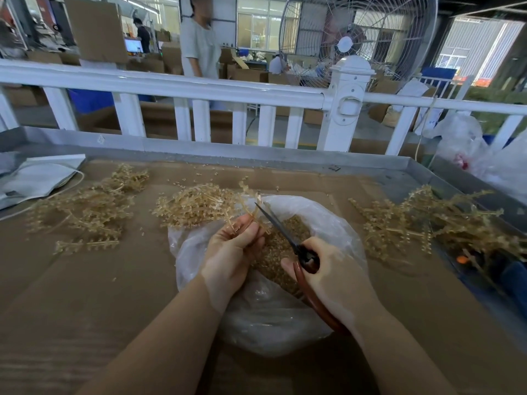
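Nearest me, the person's forearms reached in over a clear plastic bag [271,317] that lay open on the cardboard-covered tabletop [85,295]. The right hand [328,277] was curled round the reddish-brown handles of a pair of scissors [285,233], whose dark blades stood slightly parted and pointed up and away to the left. The left hand [233,252] pinched the stems of a sprig [247,195], a pale amber, translucent plastic branch lined with small beads, which rose from the fingers just beside the blade tips. Both hands hung directly above the bag, and the amber cut pieces [273,252] were heaped inside it between them. Just beyond the left hand lay a middle pile [196,203] of the same sprigs, touching the bag's far edge. A left pile [85,206] and a right pile [427,220] sat well apart, with bare cardboard on either side of the arms. Farther off, a low metal rim [256,155] closed the tabletop's back and right edges, and behind it stood a white fence [171,84] and a large fan [356,41].
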`<state>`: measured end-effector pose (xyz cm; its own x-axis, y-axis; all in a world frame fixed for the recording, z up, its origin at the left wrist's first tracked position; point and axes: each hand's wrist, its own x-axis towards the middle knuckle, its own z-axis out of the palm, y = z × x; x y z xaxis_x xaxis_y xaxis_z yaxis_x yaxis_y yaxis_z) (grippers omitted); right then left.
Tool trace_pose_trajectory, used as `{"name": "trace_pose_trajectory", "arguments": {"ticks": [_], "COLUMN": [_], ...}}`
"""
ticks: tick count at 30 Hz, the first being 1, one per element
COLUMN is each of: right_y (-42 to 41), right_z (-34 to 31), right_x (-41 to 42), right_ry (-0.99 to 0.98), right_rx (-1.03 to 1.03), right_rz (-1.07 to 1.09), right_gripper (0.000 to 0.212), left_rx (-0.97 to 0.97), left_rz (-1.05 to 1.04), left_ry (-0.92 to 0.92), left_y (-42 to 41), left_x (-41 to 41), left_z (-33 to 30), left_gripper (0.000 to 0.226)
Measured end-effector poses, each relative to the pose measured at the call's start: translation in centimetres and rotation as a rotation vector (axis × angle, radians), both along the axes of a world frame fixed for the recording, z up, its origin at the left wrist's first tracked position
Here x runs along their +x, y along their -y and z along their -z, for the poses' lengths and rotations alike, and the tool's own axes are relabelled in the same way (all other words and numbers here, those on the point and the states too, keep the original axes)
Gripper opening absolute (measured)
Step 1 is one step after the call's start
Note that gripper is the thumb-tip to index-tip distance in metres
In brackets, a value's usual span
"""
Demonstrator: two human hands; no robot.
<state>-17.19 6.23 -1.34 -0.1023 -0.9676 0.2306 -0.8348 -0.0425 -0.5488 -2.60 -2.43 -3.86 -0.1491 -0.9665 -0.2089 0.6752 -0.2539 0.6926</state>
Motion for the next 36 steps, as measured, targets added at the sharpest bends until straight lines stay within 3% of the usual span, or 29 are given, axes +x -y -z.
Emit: {"name": "trace_pose_trajectory", "arguments": {"ticks": [13, 21, 26, 36], "right_y": [0.3, 0.5, 0.5, 0.5], "right_z": [-0.5, 0.2, 0.5, 0.4], "right_x": [0.4, 0.6, 0.7, 0.7], "right_ry": [-0.059, -0.074, -0.064, -0.042], "right_rx": [0.032, 0.026, 0.011, -0.009], "right_rz": [-0.085, -0.070, -0.054, -0.073], "right_gripper": [0.026, 0.027, 0.029, 0.026], "left_rx": [0.027, -0.032, -0.077, -0.064], "left_rz": [0.011, 0.045, 0.081, 0.051], "left_ry": [-0.074, -0.038, 0.001, 0.071], "left_y": [0.2, 0.1, -0.2, -0.2], "left_x": [0.2, 0.2, 0.4, 0.0], "left_z": [-0.2, 0.0, -0.1, -0.2], "left_gripper": [0.017, 0.042, 0.023, 0.018]}}
